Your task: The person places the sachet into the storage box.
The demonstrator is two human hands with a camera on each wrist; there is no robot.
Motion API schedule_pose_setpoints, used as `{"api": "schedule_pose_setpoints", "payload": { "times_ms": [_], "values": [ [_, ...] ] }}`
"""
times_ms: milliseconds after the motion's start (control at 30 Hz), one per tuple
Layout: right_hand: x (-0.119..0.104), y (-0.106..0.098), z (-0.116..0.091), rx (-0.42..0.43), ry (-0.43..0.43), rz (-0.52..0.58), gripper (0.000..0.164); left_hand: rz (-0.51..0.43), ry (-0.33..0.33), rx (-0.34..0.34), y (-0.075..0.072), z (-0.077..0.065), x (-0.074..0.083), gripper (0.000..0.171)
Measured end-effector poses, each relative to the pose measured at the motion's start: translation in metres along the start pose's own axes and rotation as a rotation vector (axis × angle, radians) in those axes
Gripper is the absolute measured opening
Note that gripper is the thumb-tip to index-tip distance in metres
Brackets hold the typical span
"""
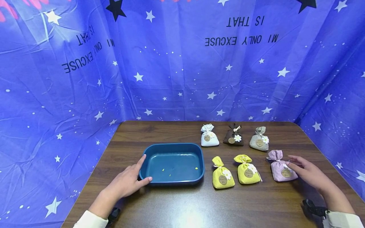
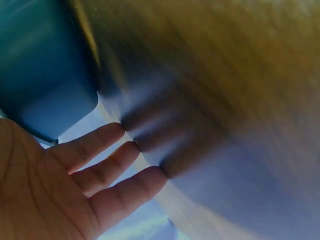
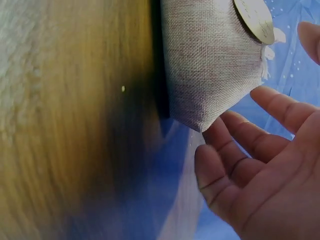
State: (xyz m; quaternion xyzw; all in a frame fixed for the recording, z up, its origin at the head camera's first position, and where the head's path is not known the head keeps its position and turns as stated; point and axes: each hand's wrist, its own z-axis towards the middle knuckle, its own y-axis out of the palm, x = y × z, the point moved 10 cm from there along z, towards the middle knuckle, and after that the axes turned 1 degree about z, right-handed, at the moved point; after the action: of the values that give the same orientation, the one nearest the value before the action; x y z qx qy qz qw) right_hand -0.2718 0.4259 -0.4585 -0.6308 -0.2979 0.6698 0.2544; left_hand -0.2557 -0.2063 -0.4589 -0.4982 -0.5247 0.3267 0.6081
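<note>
your left hand [image 1: 125, 181] is at the left end of the teal tub [image 1: 174, 163], its fingers apart by the rim. your right hand [image 1: 310, 173] has its fingers spread and loosely bent beside the lilac pouch [image 1: 278, 171]; contact is hard to tell. that pouch sits on the bench [image 1: 159, 201], right of two yellow pouches [image 1: 223, 177] and nearer you than the beige pouch [image 1: 259, 143].

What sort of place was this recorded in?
Likely a makeshift recording booth: blue star-printed fabric curtains hang behind and beside a brown wood-grain table bearing a rectangular dark-blue plastic-looking tray.
</note>
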Motion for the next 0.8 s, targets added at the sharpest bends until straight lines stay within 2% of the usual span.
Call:
{"api": "schedule_pose_setpoints", "payload": {
  "times_ms": [267,533,600,733,800],
  "values": [
    [0.014,0.008,0.000,-0.127,0.119,0.106,0.059,0.001,-0.001,0.006,-0.001,0.000,0.001,0.095],
    [0.023,0.012,0.001,-0.144,0.174,0.191,0.059,0.012,0.002,0.014,-0.001,-0.001,-0.001,0.095],
    [0.025,0.013,0.001,-0.151,0.179,0.227,0.052,0.012,0.000,0.014,0.000,-0.002,-0.001,0.095],
    [0.026,0.015,0.000,-0.195,0.180,0.327,0.025,0.010,-0.002,0.014,0.000,-0.003,-0.002,0.095],
    [0.025,0.018,0.000,-0.230,0.175,0.366,0.020,0.009,-0.003,0.016,0.000,-0.003,-0.002,0.095]
  ]
}}
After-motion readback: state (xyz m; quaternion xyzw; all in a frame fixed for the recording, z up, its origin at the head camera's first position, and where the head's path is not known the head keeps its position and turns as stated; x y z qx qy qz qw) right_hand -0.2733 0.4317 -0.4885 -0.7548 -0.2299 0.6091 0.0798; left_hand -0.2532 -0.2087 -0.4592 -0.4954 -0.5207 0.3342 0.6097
